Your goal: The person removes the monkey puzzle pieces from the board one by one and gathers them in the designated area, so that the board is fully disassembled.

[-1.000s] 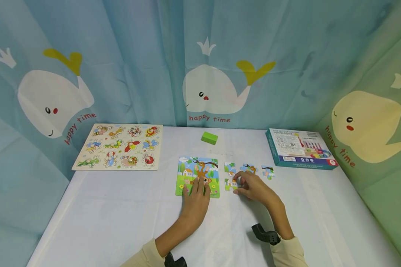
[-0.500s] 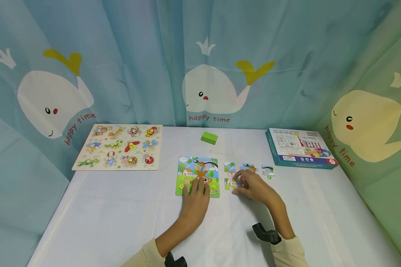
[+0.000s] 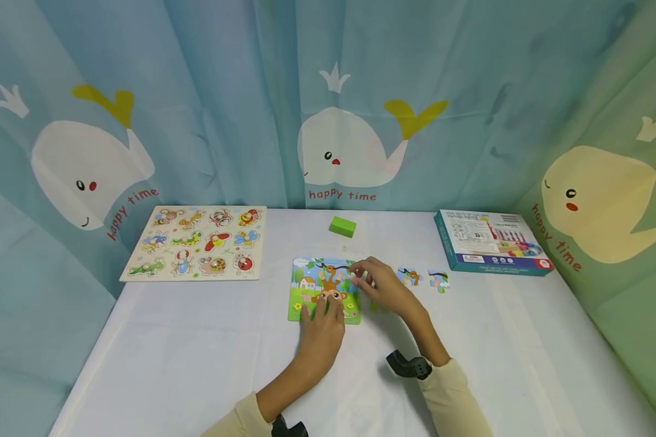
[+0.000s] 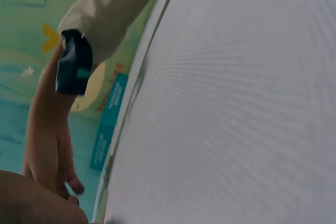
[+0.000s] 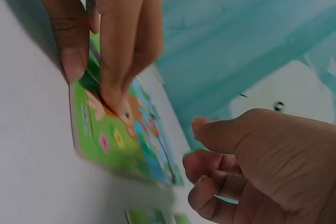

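A square monkey picture puzzle (image 3: 300, 288) lies flat on the table. On its lower part rest the fingers of my left hand (image 3: 321, 340), with the thumb near its front edge in the right wrist view. My right hand (image 3: 385, 288) is over the puzzle's upper right side. Its fingers are bent toward the thumb, and the right wrist view shows nothing between them. To the right lie a monkey-tail puzzle piece (image 3: 409, 277) and a branch puzzle piece (image 3: 439, 280). Green puzzle pieces (image 5: 149, 216) are partly cut off at the right wrist view's bottom.
A green block (image 3: 342, 226) sits behind the puzzle. At the back left lies a wooden insect board (image 3: 197, 246). A teal printed box (image 3: 494, 243) stands at the back right. Blue curtains (image 3: 224, 91) with whales hang around the white table (image 3: 197, 352).
My right hand has moved left, from above the loose pieces to the puzzle's upper right side, covering the nearest pieces. My left hand stays on the puzzle.
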{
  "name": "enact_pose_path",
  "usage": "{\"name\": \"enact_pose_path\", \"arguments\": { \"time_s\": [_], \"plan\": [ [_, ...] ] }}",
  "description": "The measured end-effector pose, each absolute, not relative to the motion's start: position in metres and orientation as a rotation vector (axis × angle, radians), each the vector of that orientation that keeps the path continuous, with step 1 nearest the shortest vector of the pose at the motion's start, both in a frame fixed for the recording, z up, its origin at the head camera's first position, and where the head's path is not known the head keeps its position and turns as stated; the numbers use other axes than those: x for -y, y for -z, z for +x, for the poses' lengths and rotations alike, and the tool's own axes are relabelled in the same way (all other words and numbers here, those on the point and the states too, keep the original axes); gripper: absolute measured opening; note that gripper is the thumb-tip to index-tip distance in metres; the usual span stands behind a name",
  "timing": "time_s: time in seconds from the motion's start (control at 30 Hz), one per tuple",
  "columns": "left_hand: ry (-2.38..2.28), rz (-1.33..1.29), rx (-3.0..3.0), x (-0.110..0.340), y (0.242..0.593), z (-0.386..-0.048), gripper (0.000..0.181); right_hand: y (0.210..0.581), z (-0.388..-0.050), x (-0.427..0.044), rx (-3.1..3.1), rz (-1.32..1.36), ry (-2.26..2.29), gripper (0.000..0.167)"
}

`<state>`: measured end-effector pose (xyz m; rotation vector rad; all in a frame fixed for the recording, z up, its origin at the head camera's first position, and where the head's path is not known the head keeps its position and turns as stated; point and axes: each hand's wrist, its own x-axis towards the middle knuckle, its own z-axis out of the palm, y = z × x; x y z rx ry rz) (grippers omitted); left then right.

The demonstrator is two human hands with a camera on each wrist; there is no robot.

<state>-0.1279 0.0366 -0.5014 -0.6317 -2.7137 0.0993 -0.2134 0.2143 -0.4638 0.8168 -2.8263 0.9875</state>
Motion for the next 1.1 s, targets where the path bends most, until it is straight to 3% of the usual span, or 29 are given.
{"name": "enact_pose_path", "arguments": {
  "time_s": [0.33, 1.1],
  "plan": [
    [-0.089, -0.719, 2.809, -0.032, 0.49, -0.123, 0.044, 0.474, -0.244, -0.183, 2.919, 1.01, -0.991, 0.026],
    [-0.016, -0.78, 2.851, -0.027, 0.491, -0.121, 0.049, 0.471, -0.257, -0.174, 2.995, 1.063, -1.027, 0.019]
  ]
}}
